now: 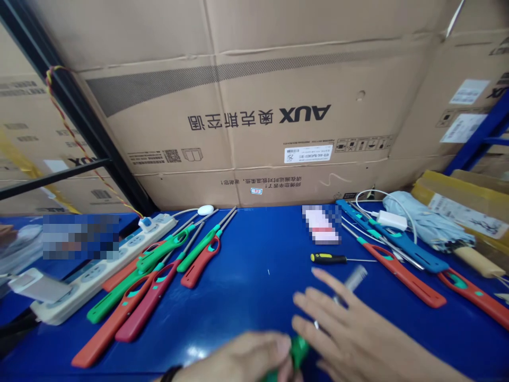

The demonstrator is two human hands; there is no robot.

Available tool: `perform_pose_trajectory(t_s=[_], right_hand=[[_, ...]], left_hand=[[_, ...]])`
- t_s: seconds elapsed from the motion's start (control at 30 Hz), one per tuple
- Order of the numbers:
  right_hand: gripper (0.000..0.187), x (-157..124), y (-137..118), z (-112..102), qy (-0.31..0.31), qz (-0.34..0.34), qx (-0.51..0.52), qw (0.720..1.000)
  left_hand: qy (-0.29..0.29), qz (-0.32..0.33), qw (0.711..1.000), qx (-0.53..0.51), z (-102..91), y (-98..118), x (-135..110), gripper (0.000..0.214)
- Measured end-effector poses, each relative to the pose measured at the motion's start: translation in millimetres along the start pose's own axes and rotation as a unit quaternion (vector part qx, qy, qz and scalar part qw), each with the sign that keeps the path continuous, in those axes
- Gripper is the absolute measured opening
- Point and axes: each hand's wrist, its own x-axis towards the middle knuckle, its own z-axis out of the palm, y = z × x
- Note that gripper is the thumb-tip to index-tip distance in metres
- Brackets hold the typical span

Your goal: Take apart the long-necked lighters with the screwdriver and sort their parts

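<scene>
At the bottom centre my left hand (258, 353) is closed around a green plastic piece (299, 350), mostly hidden, in the same green as some lighters nearby. My right hand (342, 323) is beside it, blurred, its fingers fairly stretched. A blurred rod-like tool with a clear end (356, 277) runs through the right hand's fingers towards the green piece; the exact grip is hidden. Left of the hands lie several long-necked lighters, among them a dark red lighter (149, 302) and a green lighter (199, 249). A black and yellow screwdriver (329, 258) lies beyond my right hand.
A white power strip (103, 268) with plugged-in chargers runs along the left. On the right are a red lighter (405, 273), a blue lighter (421, 254), a white adapter (392, 220) and a folded umbrella (429, 220). Cardboard (254, 90) stands behind the blue table (246, 297).
</scene>
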Motion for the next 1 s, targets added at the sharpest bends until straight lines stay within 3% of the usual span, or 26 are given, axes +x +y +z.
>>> perform_pose_trajectory(t_s=[0.03, 0.1, 0.17, 0.23, 0.3, 0.37, 0.5, 0.8, 0.9, 1.0], right_hand=[[0.020, 8.5, 5.1, -10.0, 0.021, 0.001, 0.015, 1.000], [0.025, 22.7, 19.0, -20.2, 0.052, 0.014, 0.035, 0.998], [0.018, 35.0, 35.0, -15.0, 0.099, 0.100, 0.084, 0.987], [0.010, 48.0, 50.2, 2.8, 0.097, 0.189, 0.200, 0.956], [0.016, 61.8, 62.6, 26.3, 0.096, 0.259, 0.363, 0.890], [0.022, 74.1, 71.2, 48.0, 0.084, 0.342, 0.536, 0.768], [0.031, 85.6, 75.6, 71.2, 0.053, 0.374, 0.599, 0.706], [0.028, 76.6, 64.5, 74.1, -0.013, 0.375, 0.716, 0.588], [0.026, 76.2, 63.1, 77.9, -0.033, 0.389, 0.736, 0.554], [0.021, 76.1, 62.0, 81.7, -0.035, 0.399, 0.745, 0.533]], left_hand=[[0.016, 0.023, 0.999, -0.030, -6.4, 3.0, 11.4, 0.047], [0.046, 0.098, 0.977, -0.182, -21.8, 9.4, 34.3, 0.041], [0.066, 0.137, 0.964, -0.220, -39.0, 15.4, 55.2, 0.038], [0.095, 0.166, 0.958, -0.215, -54.5, 19.7, 71.8, 0.037], [0.109, 0.163, 0.965, -0.176, -65.7, 21.6, 82.4, 0.034], [0.133, 0.161, 0.969, -0.132, -72.0, 21.4, 86.4, 0.035], [0.150, 0.153, 0.974, -0.076, -76.2, 19.6, 81.4, 0.037], [0.216, 0.135, 0.964, 0.079, -79.9, 25.8, 68.0, 0.019], [0.237, 0.154, 0.946, 0.160, -80.7, 25.8, 62.9, 0.019], [0.244, 0.190, 0.905, 0.292, -77.8, 26.4, 57.8, 0.021]])
